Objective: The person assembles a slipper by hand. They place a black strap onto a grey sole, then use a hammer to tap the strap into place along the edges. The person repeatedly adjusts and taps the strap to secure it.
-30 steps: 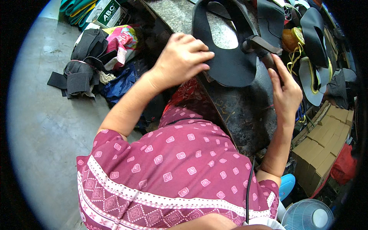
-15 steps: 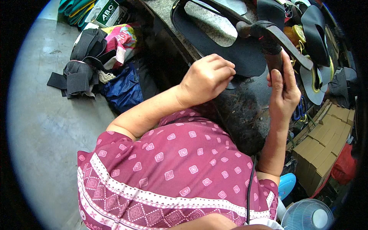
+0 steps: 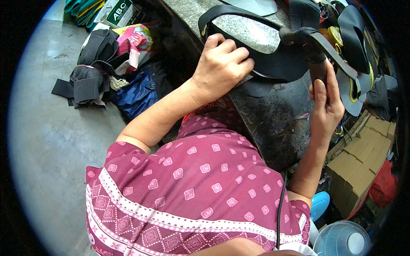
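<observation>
A black shoe upper (image 3: 277,64) with a wide opening lies on a speckled stone slab (image 3: 188,13), and the slab shows through the opening. My left hand (image 3: 224,68) is closed with its curled fingers on the near left edge of the upper; the fingertips are partly hidden. In my right hand (image 3: 326,102) is the dark handle of a hammer (image 3: 337,55), with the fingers wrapped round it. The hammer's head sits above the right end of the upper; whether it touches cannot be made out. A dark rounded piece (image 3: 256,86) lies below the upper's near edge.
Several black and grey shoe pieces (image 3: 354,38) crowd the bench (image 3: 277,119) at the far right. Stacked cardboard (image 3: 363,153) and a fan (image 3: 341,241) stand to my right. Black fabric strips (image 3: 87,85) and a blue bag (image 3: 136,96) lie at the left by the floor.
My left hand has moved left and taken hold of the upper's edge. The upper has shifted and turned, its opening now wider in view. My right hand and the hammer have moved slightly right and down.
</observation>
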`<state>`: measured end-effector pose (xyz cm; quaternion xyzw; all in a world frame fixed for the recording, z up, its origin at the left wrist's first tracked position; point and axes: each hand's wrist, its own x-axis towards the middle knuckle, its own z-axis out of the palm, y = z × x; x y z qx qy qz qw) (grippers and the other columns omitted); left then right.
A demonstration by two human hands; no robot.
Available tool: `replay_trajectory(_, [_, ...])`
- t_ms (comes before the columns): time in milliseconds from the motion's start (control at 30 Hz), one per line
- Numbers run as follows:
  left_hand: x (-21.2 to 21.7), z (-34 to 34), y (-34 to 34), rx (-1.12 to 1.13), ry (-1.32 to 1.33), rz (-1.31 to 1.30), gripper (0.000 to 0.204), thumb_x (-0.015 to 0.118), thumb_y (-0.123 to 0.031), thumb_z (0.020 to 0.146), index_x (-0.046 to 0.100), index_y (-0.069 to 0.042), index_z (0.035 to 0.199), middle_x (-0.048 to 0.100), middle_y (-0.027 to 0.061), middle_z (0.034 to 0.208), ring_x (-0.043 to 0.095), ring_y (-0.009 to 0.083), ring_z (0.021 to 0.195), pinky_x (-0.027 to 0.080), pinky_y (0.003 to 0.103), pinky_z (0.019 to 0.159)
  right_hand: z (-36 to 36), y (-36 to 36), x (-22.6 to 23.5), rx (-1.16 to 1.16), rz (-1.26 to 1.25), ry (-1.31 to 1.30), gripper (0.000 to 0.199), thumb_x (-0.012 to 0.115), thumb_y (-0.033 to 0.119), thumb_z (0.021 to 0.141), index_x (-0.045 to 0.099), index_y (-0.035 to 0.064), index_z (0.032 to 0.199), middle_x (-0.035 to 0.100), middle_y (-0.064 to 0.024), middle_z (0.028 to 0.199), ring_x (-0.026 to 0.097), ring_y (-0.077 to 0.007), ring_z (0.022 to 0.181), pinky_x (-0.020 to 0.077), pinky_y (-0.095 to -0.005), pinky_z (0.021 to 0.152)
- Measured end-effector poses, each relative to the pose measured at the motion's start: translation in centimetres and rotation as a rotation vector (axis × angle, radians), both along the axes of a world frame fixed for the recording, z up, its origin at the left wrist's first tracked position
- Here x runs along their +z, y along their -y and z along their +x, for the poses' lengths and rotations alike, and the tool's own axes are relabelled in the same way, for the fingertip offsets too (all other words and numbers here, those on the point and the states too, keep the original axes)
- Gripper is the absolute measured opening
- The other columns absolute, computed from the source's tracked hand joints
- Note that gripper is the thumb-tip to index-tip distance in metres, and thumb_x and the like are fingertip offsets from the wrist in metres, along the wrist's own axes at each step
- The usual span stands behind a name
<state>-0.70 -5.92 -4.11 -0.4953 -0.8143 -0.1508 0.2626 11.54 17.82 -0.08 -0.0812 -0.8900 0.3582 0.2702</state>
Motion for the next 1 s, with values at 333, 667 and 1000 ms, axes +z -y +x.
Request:
replay_trajectory(333, [0.4,-0.8,0.7,0.010,-0.095,0.077,0.003,0.066,-0.018,0.076,0.066,-0.019,0.079,0.054,-0.0059,0.079,0.058,0.0131,0.085,0.035,0.047,0.106,0.2,-0.1,1.2,-0.072,0.286,0.227,0.036,0.070,0.025,0.096,0.069,0.0203,0.132,0.074,-0.0111,0.116,0.075,-0.0261,0.098,0.0569,-0.0341,0.082])
replay_trajectory(667, [-0.2,-0.2,-0.7,-0.015,-0.115,0.087,0.006,0.067,-0.017,0.075,0.063,-0.020,0.071,0.050,-0.0067,0.072,0.056,0.0110,0.081,0.035,0.044,0.102,0.0,0.3,0.6,-0.045,0.379,0.242,0.039,0.069,0.031,0.096,0.067,0.0281,0.134,0.075,-0.0097,0.110,0.075,-0.0252,0.087,0.0569,-0.0361,0.074])
replay_trajectory(1000, [5.2,-4.9,-1.2,-0.173,-0.156,0.437,0.012,0.073,-0.026,0.080,0.071,-0.016,0.087,0.065,0.0021,0.081,0.065,0.0205,0.078,0.047,0.038,0.081,-1.1,3.1,-2.5,0.090,0.363,0.107,0.043,0.070,0.028,0.094,0.063,0.0225,0.136,0.070,-0.0091,0.087,0.070,-0.0306,0.075,0.0545,-0.0410,0.066])
